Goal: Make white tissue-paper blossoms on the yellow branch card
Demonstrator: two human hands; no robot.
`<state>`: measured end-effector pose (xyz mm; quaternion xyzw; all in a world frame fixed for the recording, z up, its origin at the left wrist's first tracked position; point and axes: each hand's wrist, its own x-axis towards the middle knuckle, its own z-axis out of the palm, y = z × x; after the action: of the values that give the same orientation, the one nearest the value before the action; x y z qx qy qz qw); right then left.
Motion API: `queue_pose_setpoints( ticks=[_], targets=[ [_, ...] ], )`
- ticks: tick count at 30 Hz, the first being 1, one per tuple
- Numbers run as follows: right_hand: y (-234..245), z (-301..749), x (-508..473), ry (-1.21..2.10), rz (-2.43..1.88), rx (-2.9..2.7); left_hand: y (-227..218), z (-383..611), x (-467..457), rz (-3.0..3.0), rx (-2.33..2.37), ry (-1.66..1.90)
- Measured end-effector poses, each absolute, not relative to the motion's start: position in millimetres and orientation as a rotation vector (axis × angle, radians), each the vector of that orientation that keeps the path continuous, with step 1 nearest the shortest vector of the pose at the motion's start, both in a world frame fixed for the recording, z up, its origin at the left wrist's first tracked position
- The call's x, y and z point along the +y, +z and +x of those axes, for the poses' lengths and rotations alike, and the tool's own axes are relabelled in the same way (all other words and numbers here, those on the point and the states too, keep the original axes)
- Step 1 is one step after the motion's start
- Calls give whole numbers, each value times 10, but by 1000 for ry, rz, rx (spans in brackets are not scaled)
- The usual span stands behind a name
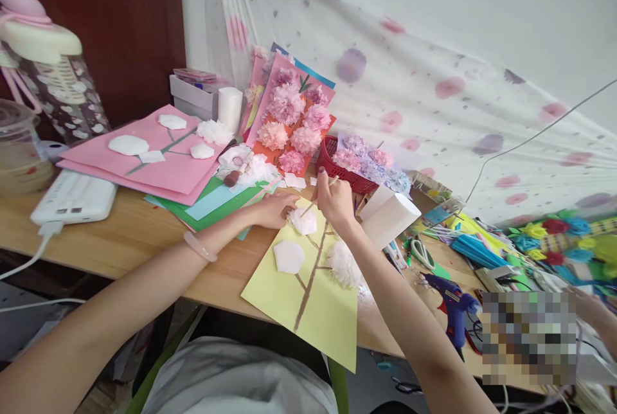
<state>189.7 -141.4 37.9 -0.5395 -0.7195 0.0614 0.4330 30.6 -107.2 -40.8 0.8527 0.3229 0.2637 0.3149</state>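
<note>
A yellow paper sheet (315,301) with a brown painted branch lies on the wooden table (139,231). On it sit a white hexagon piece (288,256), a white tissue piece (304,221) and a fluffy white paper flower (344,264). My left hand (276,207) rests curled at the sheet's top edge, fingers against the tissue piece. My right hand (333,198) pinches a thin wooden stick (320,193) whose tip points down at that tissue piece.
Pink sheets (159,153) with white shapes lie at left beside a white power bank (72,197). A flower card (292,121), a red basket (344,170), a white roll (388,216), scissors (421,252) and a blue glue gun (450,308) crowd the right.
</note>
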Motion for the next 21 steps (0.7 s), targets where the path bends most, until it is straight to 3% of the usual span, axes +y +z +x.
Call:
queue_pose_setpoints(
  ticks=[8, 13, 17, 21],
  targets=[
    [452, 2286, -1615, 279, -1349, -1407, -396, 291, -1068, 2286, 936, 597],
    [239, 2539, -1723, 484, -1304, -1221, -338, 262, -1063, 2251, 945, 662],
    [-37, 2696, -1726, 580, -1200, -1148, -291, 256, -1065, 2209, 1077, 723],
    [23, 2719, -1929, 529, -1109, -1277, -269, 202, -989, 2185, 1167, 772]
  ],
)
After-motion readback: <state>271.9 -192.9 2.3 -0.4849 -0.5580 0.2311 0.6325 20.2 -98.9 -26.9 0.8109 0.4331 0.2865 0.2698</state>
